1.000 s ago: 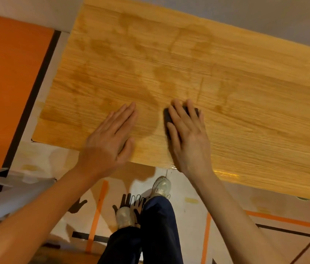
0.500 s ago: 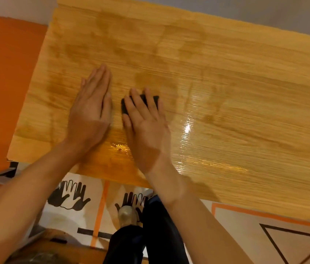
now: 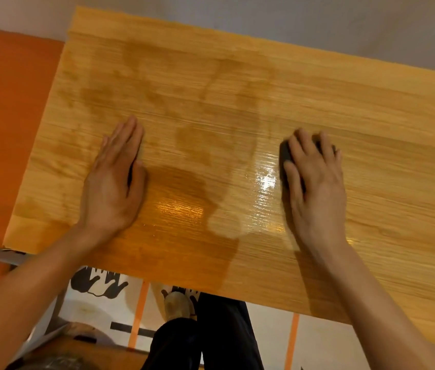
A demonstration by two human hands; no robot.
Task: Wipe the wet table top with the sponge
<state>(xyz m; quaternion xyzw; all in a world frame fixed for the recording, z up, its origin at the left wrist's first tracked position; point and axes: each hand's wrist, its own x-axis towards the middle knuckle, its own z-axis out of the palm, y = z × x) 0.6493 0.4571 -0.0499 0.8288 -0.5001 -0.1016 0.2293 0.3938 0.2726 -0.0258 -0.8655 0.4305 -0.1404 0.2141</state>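
Head view: the right hand presses flat on the dark sponge, fingers spread over it, likely to keep pressure through the wipe, while the left hand lies open and empty on the counter, probably as a brace. Dark damp patches and a glossy wet streak lie between the hands. Orange floor runs along the left edge.

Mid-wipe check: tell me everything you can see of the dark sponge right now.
The dark grey, block-shaped sponge lies flat on the wet wooden table top, pressed under the right hand. Only its rounded left edge and a sliver between the fingers show. Its texture is too hidden to judge. A glossy wet patch sits just left of it.
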